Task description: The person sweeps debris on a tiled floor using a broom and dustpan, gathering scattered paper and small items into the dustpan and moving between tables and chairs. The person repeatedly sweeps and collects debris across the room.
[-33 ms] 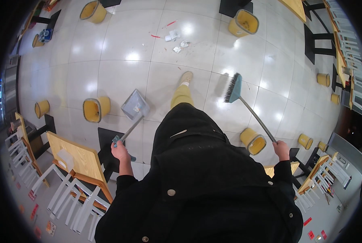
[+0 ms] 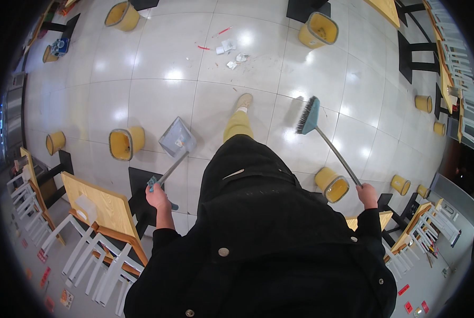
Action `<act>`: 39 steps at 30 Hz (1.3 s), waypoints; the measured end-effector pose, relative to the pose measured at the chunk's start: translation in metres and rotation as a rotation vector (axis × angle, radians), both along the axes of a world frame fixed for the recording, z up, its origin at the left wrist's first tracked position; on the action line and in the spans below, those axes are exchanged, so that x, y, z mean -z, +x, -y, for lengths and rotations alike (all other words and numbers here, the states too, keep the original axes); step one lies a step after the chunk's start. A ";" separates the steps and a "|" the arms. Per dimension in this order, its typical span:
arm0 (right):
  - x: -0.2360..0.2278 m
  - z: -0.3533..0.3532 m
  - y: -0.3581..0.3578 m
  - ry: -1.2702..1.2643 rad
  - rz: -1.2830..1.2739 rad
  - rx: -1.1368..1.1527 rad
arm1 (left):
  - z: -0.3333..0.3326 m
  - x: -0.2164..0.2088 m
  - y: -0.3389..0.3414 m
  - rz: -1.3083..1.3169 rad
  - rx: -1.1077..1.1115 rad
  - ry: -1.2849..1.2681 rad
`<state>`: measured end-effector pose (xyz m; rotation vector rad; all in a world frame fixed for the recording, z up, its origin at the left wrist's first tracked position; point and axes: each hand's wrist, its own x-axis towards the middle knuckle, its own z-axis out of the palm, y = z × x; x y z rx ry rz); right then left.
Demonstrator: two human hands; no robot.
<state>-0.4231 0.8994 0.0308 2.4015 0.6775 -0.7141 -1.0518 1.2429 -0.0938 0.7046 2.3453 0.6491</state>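
My left hand (image 2: pixel 158 196) is closed around the handle of a dustpan (image 2: pixel 169 137). The grey-white pan is left of my foot and has small scraps of litter in it. On the other side, my right hand (image 2: pixel 368 195) grips the metal handle of a broom (image 2: pixel 312 116) with a teal head and dark bristles. The broom head is out to the right of my foot, bristles facing left, at or just above the tiles; I cannot tell whether they touch. Ahead of me, crumpled white tissues (image 2: pixel 227 46) and a thin red strip (image 2: pixel 203 47) lie on the floor among brown specks.
Yellow bins stand around me: one left of the dustpan (image 2: pixel 125 143), another by the broom handle (image 2: pixel 332 185), and one at the far right (image 2: pixel 318 31). A wooden table (image 2: pixel 102 204) with white chairs (image 2: pixel 96 259) is at near left. More tables and chairs line the right side.
The broom head has shifted very slightly to the right. My left hand, the dustpan and the litter look unmoved.
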 end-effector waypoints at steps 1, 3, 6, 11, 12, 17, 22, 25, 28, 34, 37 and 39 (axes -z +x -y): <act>0.009 0.012 0.000 0.028 -0.051 0.081 | 0.000 -0.006 0.003 0.018 0.017 -0.025; 0.035 0.027 0.001 0.049 -0.145 0.301 | 0.003 -0.013 0.007 0.068 0.041 -0.046; 0.081 0.044 -0.011 0.138 -0.186 0.383 | 0.007 -0.015 0.011 0.034 0.043 0.021; 0.127 0.061 -0.034 0.179 -0.227 0.607 | 0.012 -0.019 0.010 0.041 -0.002 -0.016; 0.128 0.063 -0.038 0.232 -0.269 0.734 | 0.012 -0.020 0.010 0.045 0.004 -0.019; 0.118 0.057 -0.048 0.252 -0.322 0.735 | 0.006 -0.027 0.008 0.079 0.056 -0.060; 0.108 0.030 -0.056 0.278 -0.333 0.810 | -0.011 -0.027 0.014 0.108 0.081 -0.066; 0.107 0.015 -0.061 0.305 -0.379 0.870 | -0.021 -0.021 0.013 0.113 0.096 -0.056; 0.110 0.002 -0.067 0.272 -0.654 1.369 | -0.029 -0.014 -0.002 0.093 0.172 -0.035; 0.115 -0.042 -0.092 0.581 -1.043 1.894 | -0.052 -0.016 -0.024 -0.178 0.533 0.025; 0.112 -0.079 -0.098 0.591 -0.905 1.614 | -0.076 -0.025 -0.019 -0.105 0.570 -0.001; 0.110 -0.100 -0.096 0.549 -0.862 1.497 | -0.092 -0.032 -0.022 -0.167 0.687 -0.032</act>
